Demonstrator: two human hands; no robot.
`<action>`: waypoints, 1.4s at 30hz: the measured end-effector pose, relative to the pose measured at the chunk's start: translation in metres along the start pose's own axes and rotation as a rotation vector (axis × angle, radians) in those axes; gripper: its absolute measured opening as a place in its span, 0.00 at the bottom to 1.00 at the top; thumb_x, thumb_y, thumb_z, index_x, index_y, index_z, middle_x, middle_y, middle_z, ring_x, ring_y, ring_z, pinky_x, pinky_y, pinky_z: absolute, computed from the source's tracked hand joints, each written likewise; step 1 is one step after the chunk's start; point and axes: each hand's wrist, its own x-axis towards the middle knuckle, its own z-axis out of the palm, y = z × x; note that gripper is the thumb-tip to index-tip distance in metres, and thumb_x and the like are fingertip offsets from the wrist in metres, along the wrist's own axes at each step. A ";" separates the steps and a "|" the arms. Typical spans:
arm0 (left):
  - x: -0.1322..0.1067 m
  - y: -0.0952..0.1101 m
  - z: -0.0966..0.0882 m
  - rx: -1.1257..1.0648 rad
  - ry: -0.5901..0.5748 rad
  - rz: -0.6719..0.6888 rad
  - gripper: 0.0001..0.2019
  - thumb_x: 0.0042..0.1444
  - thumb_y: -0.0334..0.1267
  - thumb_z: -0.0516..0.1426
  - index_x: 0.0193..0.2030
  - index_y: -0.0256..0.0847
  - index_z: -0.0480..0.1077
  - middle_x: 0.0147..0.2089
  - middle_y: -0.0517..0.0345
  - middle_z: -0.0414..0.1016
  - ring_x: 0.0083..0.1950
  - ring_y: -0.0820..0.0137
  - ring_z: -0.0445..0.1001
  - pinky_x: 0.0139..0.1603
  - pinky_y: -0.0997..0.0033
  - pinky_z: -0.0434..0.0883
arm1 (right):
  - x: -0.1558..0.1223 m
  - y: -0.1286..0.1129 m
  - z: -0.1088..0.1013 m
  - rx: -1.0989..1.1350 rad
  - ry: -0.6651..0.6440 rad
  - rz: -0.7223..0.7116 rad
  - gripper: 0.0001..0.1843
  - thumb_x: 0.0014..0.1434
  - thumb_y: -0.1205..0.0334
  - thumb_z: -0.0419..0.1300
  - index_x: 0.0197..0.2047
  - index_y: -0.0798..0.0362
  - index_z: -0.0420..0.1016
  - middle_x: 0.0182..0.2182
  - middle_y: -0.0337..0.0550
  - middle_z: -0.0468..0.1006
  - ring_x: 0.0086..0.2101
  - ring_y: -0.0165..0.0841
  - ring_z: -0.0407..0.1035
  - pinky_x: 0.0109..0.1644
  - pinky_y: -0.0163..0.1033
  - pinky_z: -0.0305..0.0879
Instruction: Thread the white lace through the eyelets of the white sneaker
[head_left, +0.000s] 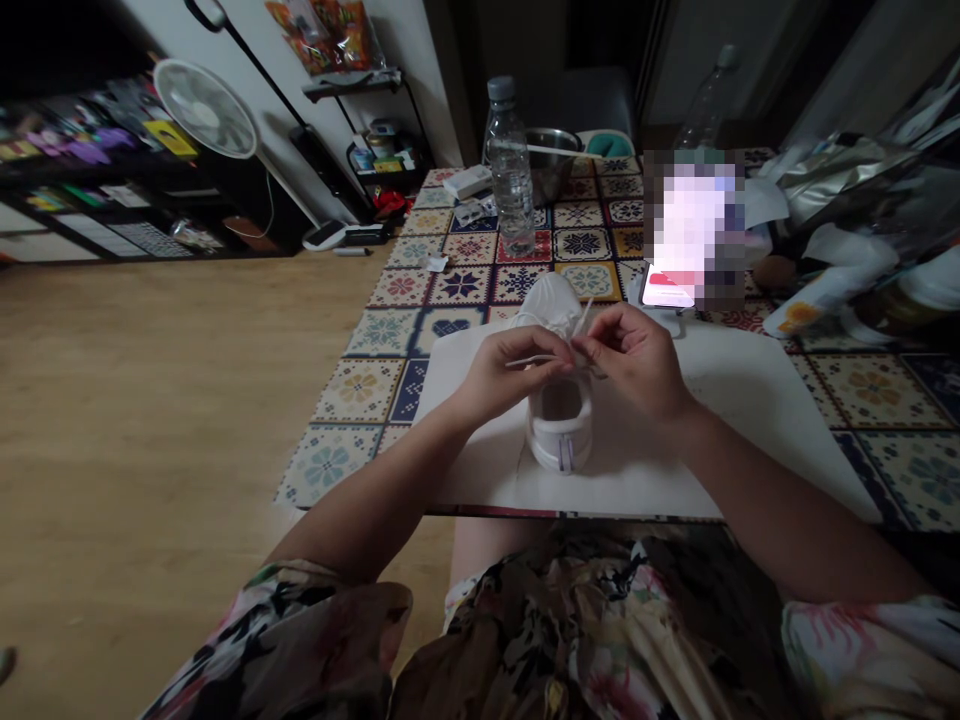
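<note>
A white shoe rests on a white sheet, its heel toward me and its toe pointing away. Over the shoe's opening, my left hand pinches a white shoelace. My right hand is close beside it, thumb and fingers pinched on lace as well, and a lace end sticks up between the hands. The two hands nearly touch and hide most of the shoe's tongue and eyelets.
A clear plastic bottle, a metal bowl and a small white box stand on the patterned tablecloth. A lit phone, partly blurred out, leans beyond my right hand. Several containers, including a white tube, crowd the right side.
</note>
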 end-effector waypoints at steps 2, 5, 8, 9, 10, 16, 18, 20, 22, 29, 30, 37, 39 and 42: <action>0.000 -0.001 -0.001 0.000 0.041 0.014 0.13 0.48 0.46 0.69 0.32 0.38 0.78 0.34 0.55 0.79 0.36 0.71 0.76 0.40 0.72 0.74 | 0.001 -0.002 -0.002 -0.005 -0.073 -0.046 0.09 0.59 0.55 0.64 0.33 0.51 0.73 0.27 0.37 0.74 0.28 0.29 0.68 0.33 0.36 0.65; 0.002 -0.003 -0.002 -0.012 0.127 0.080 0.13 0.47 0.47 0.70 0.33 0.41 0.80 0.35 0.54 0.80 0.37 0.70 0.77 0.41 0.70 0.75 | 0.001 -0.005 -0.005 -0.036 -0.211 -0.170 0.04 0.60 0.64 0.59 0.36 0.51 0.76 0.31 0.40 0.76 0.34 0.32 0.71 0.39 0.39 0.67; 0.003 -0.004 -0.002 -0.017 0.164 0.090 0.13 0.45 0.47 0.70 0.32 0.41 0.80 0.34 0.54 0.80 0.38 0.70 0.77 0.42 0.69 0.75 | 0.001 -0.005 -0.005 -0.057 -0.271 -0.234 0.04 0.57 0.68 0.60 0.34 0.50 0.75 0.33 0.40 0.75 0.37 0.33 0.70 0.43 0.41 0.68; 0.003 -0.004 -0.001 -0.027 0.163 0.064 0.13 0.45 0.48 0.71 0.32 0.41 0.80 0.34 0.54 0.80 0.38 0.70 0.77 0.41 0.69 0.75 | 0.001 -0.004 -0.005 -0.061 -0.264 -0.229 0.03 0.56 0.68 0.61 0.34 0.50 0.74 0.33 0.39 0.75 0.37 0.33 0.70 0.42 0.40 0.68; 0.002 -0.005 0.000 -0.044 0.162 0.029 0.14 0.44 0.48 0.71 0.32 0.41 0.80 0.34 0.55 0.80 0.37 0.70 0.77 0.41 0.69 0.75 | 0.000 -0.003 -0.004 -0.065 -0.242 -0.217 0.03 0.56 0.67 0.62 0.34 0.50 0.74 0.32 0.39 0.74 0.36 0.33 0.70 0.41 0.40 0.67; 0.004 -0.007 0.002 -0.181 0.177 -0.157 0.18 0.37 0.50 0.73 0.31 0.39 0.80 0.28 0.59 0.78 0.28 0.75 0.73 0.32 0.73 0.70 | -0.004 0.000 -0.003 -0.216 -0.134 -0.364 0.06 0.60 0.62 0.64 0.42 0.45 0.74 0.35 0.40 0.77 0.34 0.32 0.71 0.37 0.38 0.67; 0.005 -0.008 0.001 -0.199 0.165 -0.197 0.19 0.35 0.50 0.74 0.30 0.39 0.80 0.25 0.60 0.75 0.25 0.77 0.69 0.26 0.76 0.65 | -0.005 0.000 -0.005 -0.301 -0.147 -0.475 0.05 0.62 0.64 0.62 0.42 0.44 0.76 0.36 0.40 0.78 0.35 0.33 0.72 0.38 0.39 0.67; 0.006 -0.008 0.000 -0.200 0.147 -0.236 0.20 0.33 0.50 0.74 0.29 0.39 0.80 0.21 0.62 0.71 0.21 0.79 0.63 0.22 0.77 0.58 | -0.006 0.001 -0.006 -0.366 -0.143 -0.536 0.06 0.63 0.65 0.61 0.41 0.44 0.76 0.35 0.40 0.79 0.35 0.32 0.72 0.39 0.39 0.67; 0.007 -0.008 -0.001 -0.198 0.132 -0.262 0.20 0.33 0.50 0.74 0.28 0.38 0.80 0.19 0.63 0.69 0.20 0.80 0.59 0.20 0.78 0.53 | -0.006 0.001 -0.006 -0.425 -0.138 -0.545 0.06 0.64 0.64 0.60 0.40 0.44 0.77 0.35 0.40 0.79 0.34 0.33 0.72 0.39 0.40 0.67; 0.010 -0.006 0.000 -0.210 0.140 -0.293 0.18 0.33 0.48 0.74 0.25 0.37 0.78 0.18 0.63 0.69 0.19 0.80 0.60 0.20 0.77 0.54 | -0.005 -0.003 -0.004 -0.430 -0.159 -0.519 0.08 0.65 0.64 0.57 0.39 0.44 0.78 0.36 0.42 0.78 0.38 0.36 0.71 0.45 0.44 0.67; 0.010 -0.006 0.001 -0.232 0.142 -0.300 0.18 0.32 0.48 0.74 0.25 0.37 0.78 0.18 0.64 0.68 0.19 0.80 0.60 0.19 0.77 0.53 | -0.005 -0.003 -0.004 -0.411 -0.162 -0.505 0.08 0.65 0.63 0.58 0.38 0.44 0.78 0.36 0.42 0.77 0.38 0.36 0.70 0.45 0.44 0.67; 0.013 -0.008 -0.001 -0.380 0.145 -0.337 0.13 0.39 0.40 0.72 0.27 0.35 0.76 0.18 0.63 0.69 0.19 0.81 0.63 0.18 0.81 0.54 | 0.002 0.001 -0.003 0.102 -0.172 -0.254 0.06 0.63 0.54 0.62 0.36 0.46 0.74 0.39 0.40 0.72 0.43 0.34 0.68 0.50 0.43 0.66; 0.016 -0.007 -0.003 -0.446 0.204 -0.293 0.11 0.45 0.37 0.71 0.26 0.35 0.74 0.20 0.63 0.72 0.21 0.81 0.67 0.22 0.82 0.61 | 0.007 0.000 -0.006 0.274 -0.151 -0.157 0.11 0.60 0.49 0.64 0.35 0.46 0.72 0.41 0.40 0.73 0.44 0.34 0.68 0.50 0.43 0.66; 0.021 -0.004 -0.007 -0.597 0.349 -0.222 0.11 0.58 0.34 0.63 0.27 0.36 0.69 0.27 0.61 0.76 0.30 0.78 0.75 0.35 0.80 0.72 | 0.014 -0.005 -0.013 0.465 -0.084 -0.033 0.16 0.57 0.44 0.65 0.34 0.46 0.69 0.35 0.39 0.72 0.42 0.35 0.69 0.49 0.44 0.68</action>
